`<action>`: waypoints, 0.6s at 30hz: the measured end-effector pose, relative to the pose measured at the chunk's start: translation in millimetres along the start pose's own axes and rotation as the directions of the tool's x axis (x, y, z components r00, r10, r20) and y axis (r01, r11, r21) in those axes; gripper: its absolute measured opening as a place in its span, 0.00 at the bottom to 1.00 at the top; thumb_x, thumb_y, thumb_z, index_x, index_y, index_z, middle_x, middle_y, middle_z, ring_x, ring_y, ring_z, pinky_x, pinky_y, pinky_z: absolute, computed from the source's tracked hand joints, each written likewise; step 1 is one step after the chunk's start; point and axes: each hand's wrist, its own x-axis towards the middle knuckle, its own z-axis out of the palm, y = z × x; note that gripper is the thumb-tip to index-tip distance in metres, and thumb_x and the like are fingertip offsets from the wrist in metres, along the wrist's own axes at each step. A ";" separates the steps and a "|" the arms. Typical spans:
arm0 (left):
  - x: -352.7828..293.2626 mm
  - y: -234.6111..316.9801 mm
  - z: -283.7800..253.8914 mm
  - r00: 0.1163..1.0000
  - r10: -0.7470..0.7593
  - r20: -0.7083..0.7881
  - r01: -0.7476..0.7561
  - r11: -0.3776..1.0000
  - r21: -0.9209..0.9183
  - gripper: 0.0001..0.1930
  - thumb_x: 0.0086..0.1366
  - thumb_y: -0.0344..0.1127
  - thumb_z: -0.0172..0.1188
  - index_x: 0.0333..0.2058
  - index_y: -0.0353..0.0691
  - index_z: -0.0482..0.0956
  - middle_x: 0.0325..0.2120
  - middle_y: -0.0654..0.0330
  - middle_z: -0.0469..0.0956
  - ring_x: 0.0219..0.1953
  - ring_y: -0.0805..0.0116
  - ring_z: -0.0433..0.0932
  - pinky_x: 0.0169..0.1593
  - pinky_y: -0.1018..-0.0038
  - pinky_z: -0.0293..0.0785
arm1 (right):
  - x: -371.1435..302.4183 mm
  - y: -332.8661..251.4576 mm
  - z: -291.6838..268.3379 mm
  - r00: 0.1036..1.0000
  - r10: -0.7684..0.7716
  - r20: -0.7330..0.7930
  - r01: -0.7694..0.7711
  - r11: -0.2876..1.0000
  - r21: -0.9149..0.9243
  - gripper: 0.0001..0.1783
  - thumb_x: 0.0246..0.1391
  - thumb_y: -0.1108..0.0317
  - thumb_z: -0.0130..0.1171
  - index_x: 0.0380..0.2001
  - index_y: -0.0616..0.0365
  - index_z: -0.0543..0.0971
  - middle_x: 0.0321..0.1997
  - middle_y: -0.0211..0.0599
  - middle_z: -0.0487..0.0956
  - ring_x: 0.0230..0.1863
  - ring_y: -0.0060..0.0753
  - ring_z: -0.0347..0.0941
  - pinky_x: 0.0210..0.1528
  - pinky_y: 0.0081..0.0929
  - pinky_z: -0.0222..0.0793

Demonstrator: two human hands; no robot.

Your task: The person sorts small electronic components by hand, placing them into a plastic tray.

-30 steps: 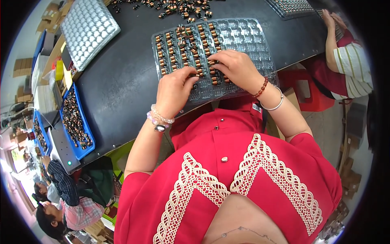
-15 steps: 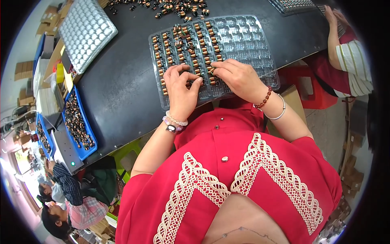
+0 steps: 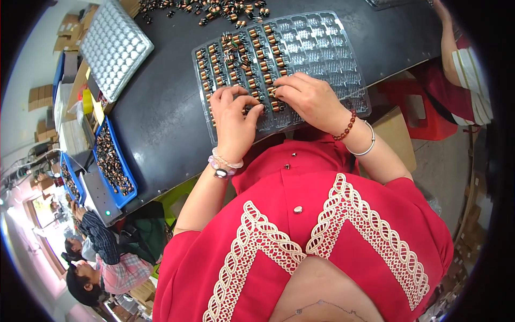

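Both hands on clear plastic compartment tray, lying on black table. Left hand fingers curled, tips pressing small copper-coloured coil parts. Right hand fingers bent, pinching one coil; grip partly hidden.

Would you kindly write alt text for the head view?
Both hands, left and right, press small copper-coloured parts into a clear plastic tray on a dark table. Loose parts lie beyond; a blue bin sits left.
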 end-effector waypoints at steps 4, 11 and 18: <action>-7.6 -13.1 3.6 0.996 -0.092 -0.022 0.088 0.987 -0.132 0.04 0.50 0.30 0.65 0.25 0.41 0.80 0.42 0.58 0.71 0.53 0.54 0.60 0.57 0.60 0.56 | 3.7 -5.8 7.0 1.000 0.006 -0.025 -0.006 1.000 0.021 0.05 0.47 0.72 0.58 0.30 0.57 0.76 0.39 0.32 0.77 0.36 0.34 0.74 0.36 0.28 0.73; 6.1 -14.6 -2.2 0.983 0.133 -0.130 -0.130 0.991 0.034 0.11 0.52 0.26 0.61 0.36 0.41 0.77 0.46 0.57 0.70 0.55 0.53 0.62 0.59 0.59 0.56 | 1.7 -9.7 5.7 0.999 -0.013 -0.029 0.013 1.000 0.008 0.04 0.49 0.71 0.57 0.30 0.57 0.77 0.39 0.33 0.78 0.36 0.34 0.74 0.37 0.27 0.73; 72.6 -32.0 -16.3 0.831 0.519 0.201 -0.547 0.696 0.465 0.20 0.54 0.27 0.54 0.48 0.40 0.73 0.45 0.59 0.73 0.51 0.57 0.69 0.54 0.65 0.65 | 0.6 -9.9 -8.7 0.994 0.008 -0.109 0.005 0.994 0.112 0.06 0.45 0.72 0.61 0.30 0.57 0.78 0.37 0.33 0.78 0.35 0.35 0.74 0.37 0.28 0.72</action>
